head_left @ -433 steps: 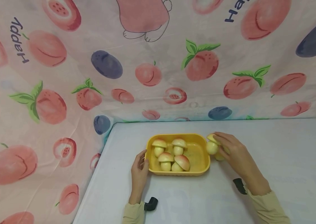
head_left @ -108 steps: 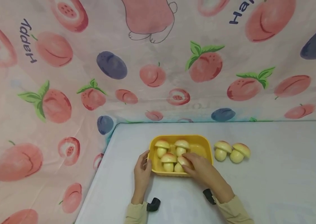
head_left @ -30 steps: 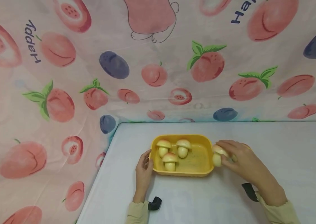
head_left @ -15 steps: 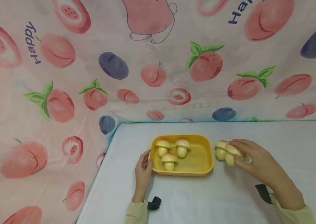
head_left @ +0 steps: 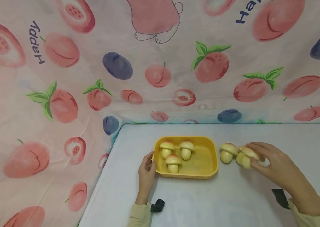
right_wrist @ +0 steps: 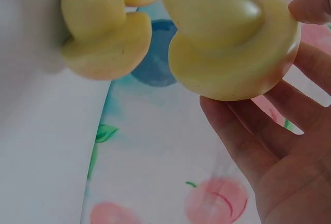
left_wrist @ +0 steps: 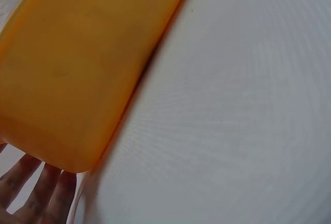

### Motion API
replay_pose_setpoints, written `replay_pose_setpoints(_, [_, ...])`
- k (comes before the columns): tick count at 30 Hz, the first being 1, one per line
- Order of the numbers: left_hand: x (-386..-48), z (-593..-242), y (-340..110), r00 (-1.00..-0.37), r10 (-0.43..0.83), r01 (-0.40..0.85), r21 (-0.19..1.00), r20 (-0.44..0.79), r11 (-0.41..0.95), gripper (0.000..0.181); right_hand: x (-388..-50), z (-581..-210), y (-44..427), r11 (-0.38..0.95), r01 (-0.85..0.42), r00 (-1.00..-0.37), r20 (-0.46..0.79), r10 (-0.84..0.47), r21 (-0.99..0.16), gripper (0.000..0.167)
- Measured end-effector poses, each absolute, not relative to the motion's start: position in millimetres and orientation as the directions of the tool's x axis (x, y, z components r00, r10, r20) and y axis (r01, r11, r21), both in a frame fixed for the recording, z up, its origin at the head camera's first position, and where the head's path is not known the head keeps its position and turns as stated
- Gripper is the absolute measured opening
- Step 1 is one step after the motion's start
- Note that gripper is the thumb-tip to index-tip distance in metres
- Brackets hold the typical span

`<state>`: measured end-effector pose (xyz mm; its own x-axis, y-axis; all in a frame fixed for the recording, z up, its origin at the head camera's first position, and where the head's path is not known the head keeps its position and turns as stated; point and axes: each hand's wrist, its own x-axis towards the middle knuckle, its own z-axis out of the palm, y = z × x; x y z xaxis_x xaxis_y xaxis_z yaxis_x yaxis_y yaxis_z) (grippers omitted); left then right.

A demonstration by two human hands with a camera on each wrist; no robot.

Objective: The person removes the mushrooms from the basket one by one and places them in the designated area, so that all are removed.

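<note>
Since half a second ago, the right hand [head_left: 279, 165] and the yellow mushroom in it [right_wrist: 227, 69] have shifted rightward, farther from the tray; the tray and left hand look unmoved.

Beyond the right grip hangs a fruit-printed cloth [head_left: 177, 53], and beneath it spreads the white table [head_left: 194, 201]. Left of that grip stands the yellow tray [head_left: 202, 160], with three mushrooms [head_left: 173, 159] inside. At the tray's far end from the right grip, the left hand [head_left: 146, 173] rests its fingers against the outside, a loose touch rather than a clench.

Between the right grip and the tray are two loose mushrooms: the near-tray mushroom [head_left: 229, 148] and the middle mushroom [head_left: 240, 159], which is partly covered by the held one (whether those two touch, I cannot tell).

To do this placing step well, I'd keep the stem pointing down, edge the held piece clear of the middle mushroom, and let go only once its base sits steady.

As for the right grip, it is narrowed to the cap's width: thumb on one side of the cap, fingertips [right_wrist: 209, 105] on the other, palm clear of it. Whether the stem meets the table is unclear.
</note>
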<state>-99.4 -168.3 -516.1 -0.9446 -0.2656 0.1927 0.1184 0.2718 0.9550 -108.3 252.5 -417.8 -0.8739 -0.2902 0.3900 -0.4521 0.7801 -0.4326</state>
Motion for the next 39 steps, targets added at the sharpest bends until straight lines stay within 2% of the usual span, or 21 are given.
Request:
replay_pose_setpoints(17, [-100, -516, -166, -0.944, -0.258, 0.125, 0.948, 0.204, 0.292, 0.035, -109, -426, 276, 0.811, -0.381, -0.912, 0.323, -0.252, -0.443, 0.047])
replay_pose_setpoints(39, [-101, -518, -168, -0.941, -0.263, 0.132, 0.947, 0.212, 0.292, 0.035, -116, -436, 280, 0.847, -0.318, -0.940, 0.261, -0.221, -0.425, 0.046])
